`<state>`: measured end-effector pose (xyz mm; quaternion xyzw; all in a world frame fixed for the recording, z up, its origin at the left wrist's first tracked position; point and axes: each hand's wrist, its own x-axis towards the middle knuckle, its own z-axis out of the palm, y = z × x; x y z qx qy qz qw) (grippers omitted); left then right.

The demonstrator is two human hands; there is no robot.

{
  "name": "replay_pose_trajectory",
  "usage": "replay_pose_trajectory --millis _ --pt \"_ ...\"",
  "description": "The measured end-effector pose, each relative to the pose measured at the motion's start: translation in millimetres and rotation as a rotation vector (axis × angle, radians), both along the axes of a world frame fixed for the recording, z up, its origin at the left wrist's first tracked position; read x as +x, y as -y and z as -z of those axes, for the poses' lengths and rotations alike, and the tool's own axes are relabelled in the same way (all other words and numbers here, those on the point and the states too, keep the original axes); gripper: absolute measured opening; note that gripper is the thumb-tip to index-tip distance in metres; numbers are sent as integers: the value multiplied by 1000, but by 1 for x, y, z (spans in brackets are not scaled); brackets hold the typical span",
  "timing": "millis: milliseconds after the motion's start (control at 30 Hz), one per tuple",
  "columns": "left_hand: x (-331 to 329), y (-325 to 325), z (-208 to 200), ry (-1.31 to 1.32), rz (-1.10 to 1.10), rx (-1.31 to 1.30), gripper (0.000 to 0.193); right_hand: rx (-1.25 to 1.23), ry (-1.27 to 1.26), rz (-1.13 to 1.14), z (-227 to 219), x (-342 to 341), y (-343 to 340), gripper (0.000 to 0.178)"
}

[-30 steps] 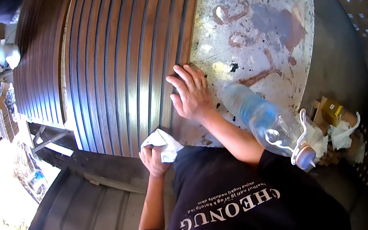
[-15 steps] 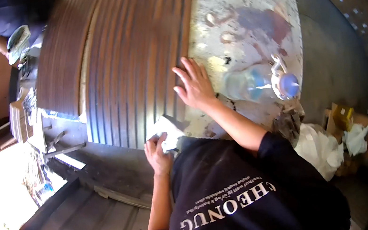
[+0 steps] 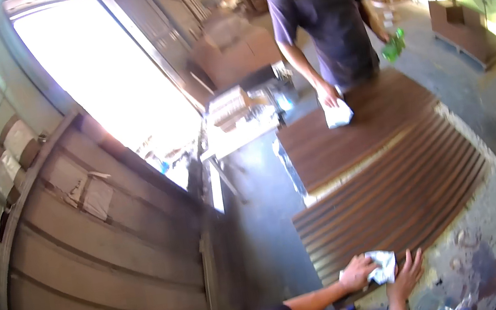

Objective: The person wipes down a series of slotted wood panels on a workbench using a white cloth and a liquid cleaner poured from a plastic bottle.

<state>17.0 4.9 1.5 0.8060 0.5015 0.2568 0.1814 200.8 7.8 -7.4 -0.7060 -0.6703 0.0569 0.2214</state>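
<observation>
My left hand (image 3: 355, 271) grips a crumpled white cloth (image 3: 382, 265) and presses it on the near edge of a brown ribbed panel (image 3: 395, 197). My right hand (image 3: 408, 272) lies just right of the cloth with its fingers spread, flat on the panel's edge and touching the cloth's side. The ribbed panel lies on a stained grey table (image 3: 484, 235). A second brown panel (image 3: 355, 139) lies beyond it.
A co-worker (image 3: 330, 21) stands at the far side, one hand on a white cloth (image 3: 338, 114) on the far panel, the other holding a green bottle (image 3: 394, 46). A wooden plank wall (image 3: 116, 258) rises at left. Stacked boards (image 3: 236, 118) stand by the bright doorway.
The view has swung up from the table toward the room. My left hand has brought the cloth onto the panel's edge, beside my right hand. The clear plastic bottle has left view.
</observation>
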Motion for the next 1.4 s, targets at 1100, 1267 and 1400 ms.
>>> replay_pose_trajectory --millis 1100,1267,1400 --pt "88 -84 -1 17 84 131 39 26 -167 125 -9 28 -9 56" --pt "100 -104 -6 -75 24 61 40 161 -353 87 -9 17 11 60" --pt "39 -33 -5 -68 -10 36 49 -178 -734 -163 -35 23 86 51"
